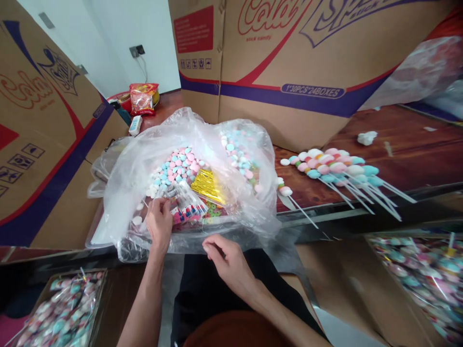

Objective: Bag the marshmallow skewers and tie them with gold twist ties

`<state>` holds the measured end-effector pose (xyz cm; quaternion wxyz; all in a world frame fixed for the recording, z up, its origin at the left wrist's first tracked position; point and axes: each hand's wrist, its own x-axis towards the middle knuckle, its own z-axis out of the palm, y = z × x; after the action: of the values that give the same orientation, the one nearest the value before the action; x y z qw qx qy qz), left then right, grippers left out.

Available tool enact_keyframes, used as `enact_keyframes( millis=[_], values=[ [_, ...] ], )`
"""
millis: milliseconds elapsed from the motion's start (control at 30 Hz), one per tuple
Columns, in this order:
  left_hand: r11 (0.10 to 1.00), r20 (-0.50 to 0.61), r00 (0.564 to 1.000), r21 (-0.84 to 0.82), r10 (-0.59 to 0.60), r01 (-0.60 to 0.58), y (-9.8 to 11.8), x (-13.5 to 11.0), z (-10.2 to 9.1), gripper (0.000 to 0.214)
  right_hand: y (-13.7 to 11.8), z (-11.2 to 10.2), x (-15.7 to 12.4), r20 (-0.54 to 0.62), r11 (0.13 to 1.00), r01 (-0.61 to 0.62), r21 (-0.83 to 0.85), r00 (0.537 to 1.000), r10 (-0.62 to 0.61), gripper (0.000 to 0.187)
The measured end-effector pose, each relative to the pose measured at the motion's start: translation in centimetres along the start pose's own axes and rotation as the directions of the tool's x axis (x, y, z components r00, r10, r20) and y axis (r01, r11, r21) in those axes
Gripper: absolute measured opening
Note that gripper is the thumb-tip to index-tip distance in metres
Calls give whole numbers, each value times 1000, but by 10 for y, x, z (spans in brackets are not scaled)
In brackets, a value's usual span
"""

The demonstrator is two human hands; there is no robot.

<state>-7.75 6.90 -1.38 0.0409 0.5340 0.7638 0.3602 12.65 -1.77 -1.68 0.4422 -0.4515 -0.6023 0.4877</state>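
Observation:
My left hand reaches into the plastic-lined tray, fingers curled together beside the printed wrappers. What its fingertips pinch, if anything, is hidden. My right hand hovers over the near edge of the tray, its fingers curled in and nothing visible in them. Pink, blue and white candies lie heaped behind the wrappers. A bundle of gold twist ties rests to their right, above some small coloured candy rings. Clear plastic sheeting wraps around all of these.
Candy skewers are stacked on the wooden table at right, with one single skewer nearer the tray. Large cartons stand behind and at left. Boxes of wrapped candy skewers sit below on both sides.

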Motion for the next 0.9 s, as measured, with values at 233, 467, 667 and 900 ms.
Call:
enact_keyframes(
  millis=[233, 467, 667, 900],
  values=[
    [908, -93, 995, -412, 47, -82, 55, -70, -8, 15, -13, 23, 25, -199, 944, -94, 317, 966, 163, 18],
    [193, 543, 811, -791, -217, 581, 85, -88, 3, 43, -25, -24, 28, -275, 986, 35, 161, 961, 11, 27],
    [119, 620, 732, -734, -284, 668, 122, -93, 15, 47, -35, -73, 15, -253, 988, 1, 156, 967, 39, 41],
    [93, 705, 698, -692, -125, 716, 173, -97, 16, 37, -41, -135, 1, -180, 991, -35, 130, 982, 58, 48]
  ],
)
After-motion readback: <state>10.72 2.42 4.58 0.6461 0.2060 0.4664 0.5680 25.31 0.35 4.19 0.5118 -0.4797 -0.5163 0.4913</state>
